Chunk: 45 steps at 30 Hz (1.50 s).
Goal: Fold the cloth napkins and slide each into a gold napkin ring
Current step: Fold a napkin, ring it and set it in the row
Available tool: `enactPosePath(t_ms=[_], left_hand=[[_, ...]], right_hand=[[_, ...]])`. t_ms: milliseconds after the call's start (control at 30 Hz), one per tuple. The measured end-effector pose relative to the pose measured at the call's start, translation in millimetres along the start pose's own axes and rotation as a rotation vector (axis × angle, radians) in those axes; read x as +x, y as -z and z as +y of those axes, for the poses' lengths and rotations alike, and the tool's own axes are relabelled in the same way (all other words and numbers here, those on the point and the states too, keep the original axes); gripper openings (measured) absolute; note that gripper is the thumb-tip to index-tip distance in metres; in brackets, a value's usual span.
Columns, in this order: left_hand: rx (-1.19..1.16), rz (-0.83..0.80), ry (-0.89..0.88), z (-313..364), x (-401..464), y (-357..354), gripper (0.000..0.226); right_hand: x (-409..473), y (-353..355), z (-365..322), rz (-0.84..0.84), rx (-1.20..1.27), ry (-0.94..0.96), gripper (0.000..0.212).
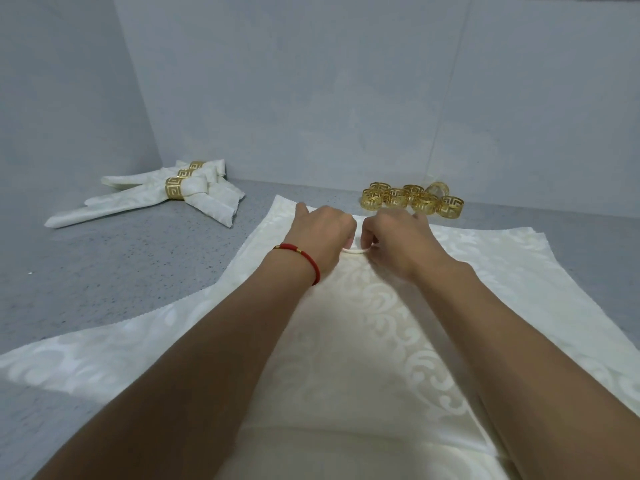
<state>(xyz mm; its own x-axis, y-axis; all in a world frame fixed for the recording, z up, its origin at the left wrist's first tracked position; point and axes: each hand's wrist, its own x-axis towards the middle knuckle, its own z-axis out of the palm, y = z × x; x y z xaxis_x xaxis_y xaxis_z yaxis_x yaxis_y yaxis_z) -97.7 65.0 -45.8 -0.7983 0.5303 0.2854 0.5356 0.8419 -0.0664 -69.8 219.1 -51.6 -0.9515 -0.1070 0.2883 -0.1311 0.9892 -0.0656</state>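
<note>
Fingers of both hands are curled in and pinching a little raised fold of the napkin [363,341] right where they meet, left hand [320,235] and right hand [398,240] knuckle to knuckle with a small roll of cloth showing between them. From where I'm watching, the cloth is cream or ivory with a shiny swirly damask pattern woven in, and the edges look zigzag cut. It's spread flat on the grey speckled counter [121,265] straight in front of the person, and I think there's more than one layer, since a second edge peeks out on the right side, but I can't say how many. Left wrist has a red cord bracelet [304,259] with small gold beads. Just past the hands, near the back wall, sits a cluster of loose gold napkin rings [412,199], openwork with a Greek key pattern, one of them tipped on its side. Off to the far left in the corner are the finished napkins [145,195], folded long, overlapping each other, and each one is cinched through a gold ring so the ends fan out.
</note>
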Motion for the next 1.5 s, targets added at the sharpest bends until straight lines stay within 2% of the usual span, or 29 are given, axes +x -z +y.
enactPosePath(t_ms=[67,167,333,400,567,667,767,867,933,1000,1067,1133,1233,1333,1400,1500], left_hand=[[-0.014,-0.047,-0.01,1,-1,2,0.046],[-0.066,-0.063,0.041,0,-1,-3,0.038],[-0.203,0.042,0.142,-2,-4,-15,0.029],[-0.192,0.041,0.14,-2,-8,-20,0.019],[-0.195,0.119,0.093,-6,-18,-21,0.011],[-0.095,0.113,0.021,-6,-21,-13,0.022],[-0.034,0.031,-0.066,-5,-24,0,0.039],[-0.023,-0.079,-0.093,-7,-27,10,0.037],[-0.113,-0.061,-0.043,-8,-29,8,0.029],[-0.262,0.039,0.036,-7,-35,2,0.021],[-0.414,0.149,0.107,-8,-42,-5,0.016],[-0.452,0.179,0.145,-8,-45,-11,0.016],[-0.378,0.116,0.15,-9,-44,-13,0.016],[-0.179,0.137,0.094,-8,-47,-8,0.01],[-0.081,0.173,0.056,-7,-52,-3,0.021],[-0.009,0.034,-0.034,-8,-54,9,0.04]], right_hand=[[-1,5,-4,-0.079,-0.044,0.008,0.014],[-1,7,-3,-0.106,0.073,-0.059,0.009],[-2,0,8,-0.115,0.296,-0.109,0.004],[-2,0,8,-0.085,0.288,-0.091,0.008],[-6,4,6,-0.065,0.253,-0.066,0.009],[-12,8,4,-0.061,0.208,-0.021,0.01],[-21,13,2,-0.069,0.116,0.053,0.015],[-32,14,4,-0.096,0.079,0.07,0.021],[-37,10,7,-0.031,0.209,0.022,0.02],[-41,2,10,0.066,0.329,-0.045,0.016],[-41,-7,12,0.091,0.321,-0.05,0.012],[-41,-10,13,0.097,0.259,-0.051,0.01],[-43,-4,10,0.098,0.129,-0.007,0.008],[-50,3,3,0.105,-0.009,0.087,0.006],[-55,11,-2,0.077,-0.088,0.159,0.015],[-61,21,-4,-0.023,-0.12,0.211,0.021]])
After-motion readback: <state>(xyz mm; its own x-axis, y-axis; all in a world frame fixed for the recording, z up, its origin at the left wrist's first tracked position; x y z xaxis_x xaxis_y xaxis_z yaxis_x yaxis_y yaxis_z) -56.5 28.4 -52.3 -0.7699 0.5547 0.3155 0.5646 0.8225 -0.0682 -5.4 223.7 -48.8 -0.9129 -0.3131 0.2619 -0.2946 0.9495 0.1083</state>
